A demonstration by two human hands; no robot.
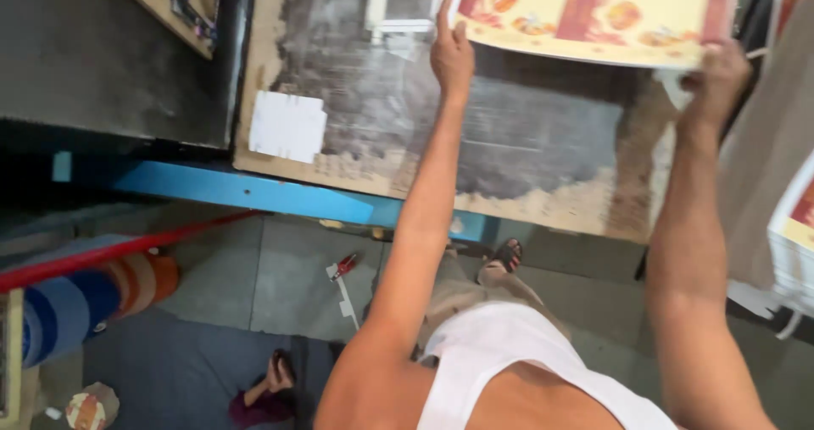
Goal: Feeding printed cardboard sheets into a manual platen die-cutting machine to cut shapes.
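Observation:
A large printed sheet [593,14], yellow with red panels and food pictures, lies at the far edge of a worn wooden work board [543,142]. My left hand [450,53] grips the sheet's near left corner. At the sheet's near right corner, my right hand [719,78] pinches its edge. Both arms reach forward over the board.
A white card [288,125] lies on the board's left part. A blue frame rail [254,192] runs under the board. A stack of printed sheets [795,243] stands at the right. On the floor lie a red tool [345,265], a red bar [110,256] and another person's foot [270,383].

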